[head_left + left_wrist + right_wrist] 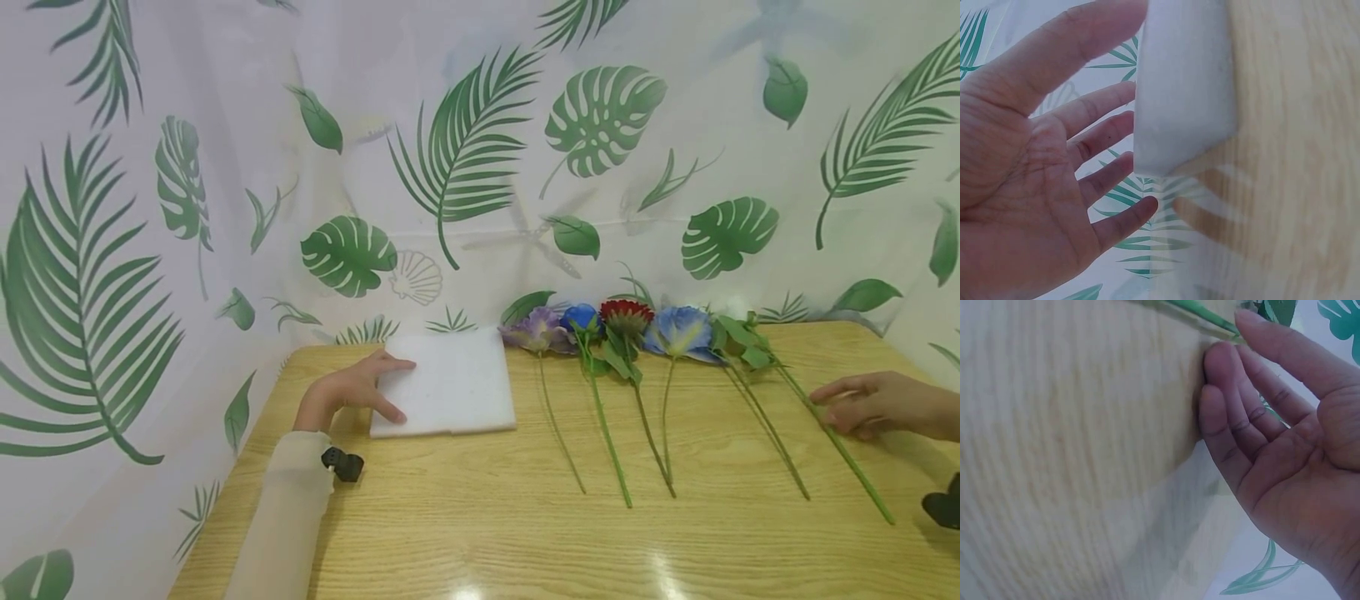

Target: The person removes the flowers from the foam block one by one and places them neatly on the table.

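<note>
A white foam block (pixel 450 387) lies flat on the table's left part. My left hand (pixel 358 385) is at its left side, thumb and forefinger spread over it; in the left wrist view the other fingers (pixel 1113 134) reach out straight beside the foam. Toward the right edge, my right hand (pixel 885 406) is at the rightmost green stem (pixel 855 475), fingers loosely bent. In the right wrist view this stem (pixel 1200 312) runs toward the gap between thumb and forefinger; I cannot tell whether they touch it. Leaves and white petals (pixel 738 312) top that stem.
More artificial flowers lie in a row: a purple one (pixel 540 329), a blue rose (pixel 580 316), a red one (pixel 626 315) and a pale blue one (pixel 681 332). Another stem (pixel 772 442) lies beside them. A leaf-printed curtain (pixel 465 100) borders the wooden table (pixel 480 517).
</note>
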Tool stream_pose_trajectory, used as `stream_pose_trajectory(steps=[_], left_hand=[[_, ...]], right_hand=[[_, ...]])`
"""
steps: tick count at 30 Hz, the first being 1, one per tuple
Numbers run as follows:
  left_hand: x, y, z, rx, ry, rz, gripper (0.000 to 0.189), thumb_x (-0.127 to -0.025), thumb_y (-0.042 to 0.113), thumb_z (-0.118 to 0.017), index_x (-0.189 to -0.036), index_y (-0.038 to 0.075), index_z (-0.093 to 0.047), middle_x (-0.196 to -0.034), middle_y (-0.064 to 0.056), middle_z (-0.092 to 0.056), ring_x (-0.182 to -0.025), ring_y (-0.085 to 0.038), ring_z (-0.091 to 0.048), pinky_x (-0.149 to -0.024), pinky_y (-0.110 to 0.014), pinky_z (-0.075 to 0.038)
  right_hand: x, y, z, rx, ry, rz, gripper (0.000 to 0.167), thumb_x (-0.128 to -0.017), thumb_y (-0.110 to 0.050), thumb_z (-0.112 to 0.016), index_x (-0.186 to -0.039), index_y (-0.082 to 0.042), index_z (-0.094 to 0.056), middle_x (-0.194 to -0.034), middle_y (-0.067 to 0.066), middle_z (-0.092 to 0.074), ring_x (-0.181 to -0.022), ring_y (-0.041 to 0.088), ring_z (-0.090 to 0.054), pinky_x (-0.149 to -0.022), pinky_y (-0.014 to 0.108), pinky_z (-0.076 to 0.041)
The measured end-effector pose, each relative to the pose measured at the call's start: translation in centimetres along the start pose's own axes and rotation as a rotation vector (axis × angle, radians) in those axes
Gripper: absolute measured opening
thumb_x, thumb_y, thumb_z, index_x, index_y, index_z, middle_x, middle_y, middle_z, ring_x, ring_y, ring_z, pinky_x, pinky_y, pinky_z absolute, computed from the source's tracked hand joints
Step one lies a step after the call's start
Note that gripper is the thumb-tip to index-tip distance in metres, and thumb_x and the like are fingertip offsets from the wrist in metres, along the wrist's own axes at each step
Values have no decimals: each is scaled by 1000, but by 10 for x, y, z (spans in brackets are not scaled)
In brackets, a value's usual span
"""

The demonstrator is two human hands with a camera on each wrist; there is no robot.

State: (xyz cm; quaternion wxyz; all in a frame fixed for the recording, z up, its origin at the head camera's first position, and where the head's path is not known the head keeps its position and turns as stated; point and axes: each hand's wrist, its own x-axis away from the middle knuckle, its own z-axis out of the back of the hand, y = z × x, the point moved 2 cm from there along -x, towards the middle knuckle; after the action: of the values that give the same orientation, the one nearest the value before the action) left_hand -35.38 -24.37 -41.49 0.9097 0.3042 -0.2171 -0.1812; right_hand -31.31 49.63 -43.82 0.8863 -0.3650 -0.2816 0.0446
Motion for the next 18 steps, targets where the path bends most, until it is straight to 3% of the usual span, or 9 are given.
stream_pose_trajectory(steps=[5,9,14,18], left_hand=[[-1,-3,-1,-3,2,10,94,-77,22,-90,-156,10,-41,-156,-20,-30,-148,-41,-28,-123,-60,-23],[-4,-7,-2,-6,8,19,93,-77,21,-90,-156,10,-41,-158,-21,-28,-149,-42,-26,-123,-60,-22],[-8,-16,-1,3,12,41,95,-76,22,-90,-156,12,-41,-161,-20,-25,-151,-42,-23,-123,-60,-21],[-11,-24,4,3,9,73,96,-75,23,-91,-157,15,-41,-165,-19,-20,-155,-42,-16,-124,-62,-18]], right_hand=[[-5,-3,9,20,29,-27,67,-103,-24,-60,-146,20,-33,-127,18,-70,-97,3,-70,-84,33,-59],[-9,-10,15,50,66,-7,67,-104,-28,-58,-148,17,-33,-136,28,-62,-98,3,-70,-90,42,-59],[-17,-27,16,110,93,55,67,-106,-30,-54,-149,16,-32,-147,40,-45,-102,4,-69,-93,53,-57],[-29,-51,12,116,113,123,65,-108,-30,-50,-151,14,-31,-150,42,-38,-106,10,-70,-93,52,-57]])
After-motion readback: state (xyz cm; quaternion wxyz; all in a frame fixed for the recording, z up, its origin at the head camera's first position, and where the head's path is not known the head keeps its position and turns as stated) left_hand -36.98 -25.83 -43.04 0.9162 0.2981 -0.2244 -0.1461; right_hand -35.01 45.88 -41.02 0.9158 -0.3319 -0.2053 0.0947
